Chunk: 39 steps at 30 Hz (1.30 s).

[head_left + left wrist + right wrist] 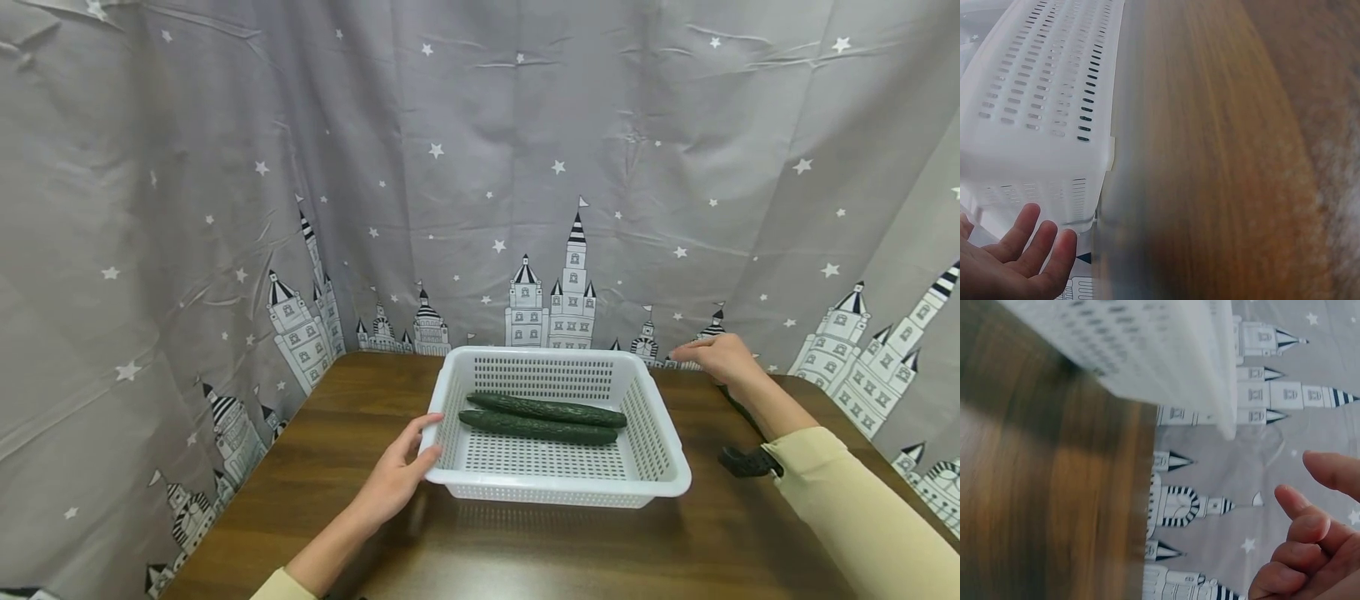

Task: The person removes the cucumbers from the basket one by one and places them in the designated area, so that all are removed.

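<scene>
A white plastic basket [555, 490] with slotted walls stands on the table in the head view. Two long dark green cucumbers [543, 427] lie side by side inside it. My left hand [396, 471] is at the basket's left rim, thumb and index finger touching it. In the left wrist view, the other fingers [1057, 262] of that hand are loosely extended beside the outer wall. Beyond the basket's back right corner, my right hand [716, 357] is raised, apart from the rim. The right wrist view shows its fingers [1297, 540] loosely bent, thumb and index apart, holding nothing.
The brown wooden table [337, 433] reaches back to a grey curtain [465, 183] printed with castles and stars. A black device [750, 461] sits at the right sleeve's cuff. Beside the right forearm runs a thin dark strip [741, 408], its kind unclear.
</scene>
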### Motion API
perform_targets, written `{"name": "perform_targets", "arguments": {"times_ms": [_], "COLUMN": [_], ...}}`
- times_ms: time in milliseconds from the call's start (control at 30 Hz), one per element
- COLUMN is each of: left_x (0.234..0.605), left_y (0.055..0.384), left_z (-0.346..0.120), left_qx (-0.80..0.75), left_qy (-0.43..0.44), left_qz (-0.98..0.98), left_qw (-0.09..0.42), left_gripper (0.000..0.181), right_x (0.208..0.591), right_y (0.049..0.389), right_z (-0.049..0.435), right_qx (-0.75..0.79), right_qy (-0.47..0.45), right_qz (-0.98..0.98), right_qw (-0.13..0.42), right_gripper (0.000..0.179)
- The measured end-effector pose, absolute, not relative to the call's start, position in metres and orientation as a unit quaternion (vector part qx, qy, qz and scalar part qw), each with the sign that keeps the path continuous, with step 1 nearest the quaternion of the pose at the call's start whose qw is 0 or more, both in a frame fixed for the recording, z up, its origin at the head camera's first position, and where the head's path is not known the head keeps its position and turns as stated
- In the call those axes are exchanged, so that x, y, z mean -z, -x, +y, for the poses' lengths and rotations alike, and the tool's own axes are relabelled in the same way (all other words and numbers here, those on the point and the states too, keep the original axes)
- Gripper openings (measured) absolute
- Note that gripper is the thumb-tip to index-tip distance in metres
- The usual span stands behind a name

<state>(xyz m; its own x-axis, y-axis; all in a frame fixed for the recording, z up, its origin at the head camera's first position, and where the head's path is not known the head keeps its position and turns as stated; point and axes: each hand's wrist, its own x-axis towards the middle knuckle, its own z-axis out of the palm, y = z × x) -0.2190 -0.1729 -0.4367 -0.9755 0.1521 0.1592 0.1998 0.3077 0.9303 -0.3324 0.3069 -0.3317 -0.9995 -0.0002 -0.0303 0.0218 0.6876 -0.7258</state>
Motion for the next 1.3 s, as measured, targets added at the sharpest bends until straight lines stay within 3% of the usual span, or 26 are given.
{"name": "perform_targets", "arguments": {"times_ms": [633, 1300], "left_x": [0.437, 0.434], "left_y": [0.220, 0.220], "left_z": [-0.173, -0.171], "left_qx": [0.579, 0.575], "left_qy": [0.108, 0.100], "left_qz": [-0.808, -0.812], "left_qw": [0.015, 0.011], "left_gripper": [0.046, 0.047], "right_x": [0.324, 0.347], "right_y": [0.361, 0.384], "right_z": [0.249, 0.208], "right_qx": [0.449, 0.526], "right_qy": [0.040, 0.048], "right_qz": [0.885, 0.828], "right_qw": [0.113, 0.190], "right_gripper": [0.052, 0.044]}}
